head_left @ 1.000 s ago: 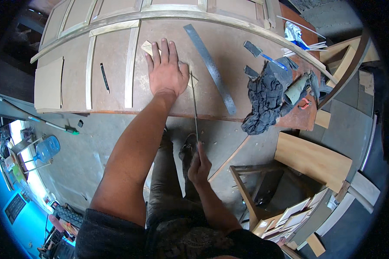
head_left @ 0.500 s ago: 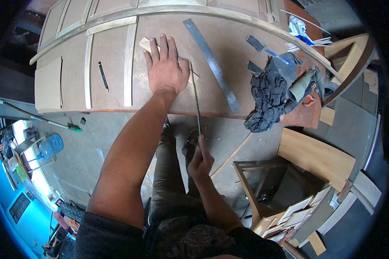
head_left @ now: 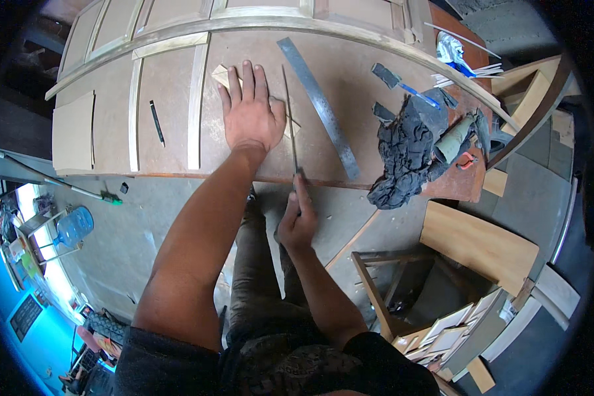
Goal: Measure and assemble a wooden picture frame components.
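My left hand (head_left: 253,122) lies flat with its fingers stretched out, on a small pale piece of wood (head_left: 222,75) near the table edge. Most of that piece is hidden; one end shows past the fingertips, the other beside the wrist. In my right hand (head_left: 297,223) is the handle of a handsaw (head_left: 290,115), its thin blade seen edge-on. The blade runs away from me over the table, across the end of the wood just right of my left hand. A flat metal straightedge (head_left: 318,104) lies right of the saw.
On the brown table (head_left: 244,41) are a wooden frame (head_left: 135,112), a pencil (head_left: 157,123), thin boards (head_left: 72,132), a crumpled dark cloth (head_left: 402,148) and a blue-handled tool (head_left: 419,92). A wooden panel (head_left: 478,244) and a stool-like frame (head_left: 373,290) stand at lower right.
My right hand has moved away from me, toward the table, and the saw blade has slid farther over the wood. My left hand stays flat on the piece.
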The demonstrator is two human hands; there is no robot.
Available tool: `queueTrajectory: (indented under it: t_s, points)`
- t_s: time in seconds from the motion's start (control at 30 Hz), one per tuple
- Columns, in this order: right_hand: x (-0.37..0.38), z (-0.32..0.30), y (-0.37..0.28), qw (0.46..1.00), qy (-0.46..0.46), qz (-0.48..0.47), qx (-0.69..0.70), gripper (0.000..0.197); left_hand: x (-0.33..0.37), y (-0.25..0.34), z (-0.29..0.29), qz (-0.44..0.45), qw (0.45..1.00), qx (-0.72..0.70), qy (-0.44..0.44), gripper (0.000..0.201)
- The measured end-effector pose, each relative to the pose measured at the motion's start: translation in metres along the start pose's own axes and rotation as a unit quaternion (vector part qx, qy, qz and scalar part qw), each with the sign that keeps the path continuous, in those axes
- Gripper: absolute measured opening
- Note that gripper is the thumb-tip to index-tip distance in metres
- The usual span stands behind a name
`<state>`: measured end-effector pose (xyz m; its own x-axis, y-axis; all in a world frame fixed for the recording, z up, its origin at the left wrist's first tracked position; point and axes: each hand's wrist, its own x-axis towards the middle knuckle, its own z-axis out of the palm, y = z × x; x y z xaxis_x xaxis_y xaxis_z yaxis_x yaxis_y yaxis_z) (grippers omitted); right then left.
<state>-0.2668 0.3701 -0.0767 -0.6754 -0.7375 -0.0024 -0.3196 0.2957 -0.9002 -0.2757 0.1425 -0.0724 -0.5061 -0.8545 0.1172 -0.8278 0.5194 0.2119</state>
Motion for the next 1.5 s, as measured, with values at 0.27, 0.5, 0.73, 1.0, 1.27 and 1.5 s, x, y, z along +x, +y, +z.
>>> queueTrajectory:
  t_s: [0.27,0.5,0.73,1.0,1.27,1.5]
  points:
    - [-0.053,-0.011,0.023,0.999,0.013,-0.029,-0.001,0.042,0.004,-0.003,-0.004,-0.002,1.0,0.003,0.003,0.077]
    - [-0.086,-0.017,0.031,0.997,0.03,-0.066,-0.019,0.041,0.004,0.001,0.0,0.001,1.0,0.004,-0.006,0.076]
    - [-0.005,-0.008,0.007,0.998,-0.032,0.046,0.03,0.041,0.005,-0.003,0.0,0.003,1.0,0.009,0.003,0.075]
    - [-0.069,-0.031,0.016,0.999,-0.021,0.026,0.035,0.041,0.001,-0.003,-0.002,0.002,1.0,0.003,0.005,0.075]
    - [-0.102,-0.024,0.037,1.0,0.005,-0.008,-0.003,0.041,0.006,0.002,-0.002,0.001,1.0,-0.006,0.002,0.076]
    - [-0.017,-0.01,0.004,0.999,-0.008,0.034,0.029,0.041,-0.002,-0.001,0.003,0.002,1.0,-0.011,0.004,0.076]
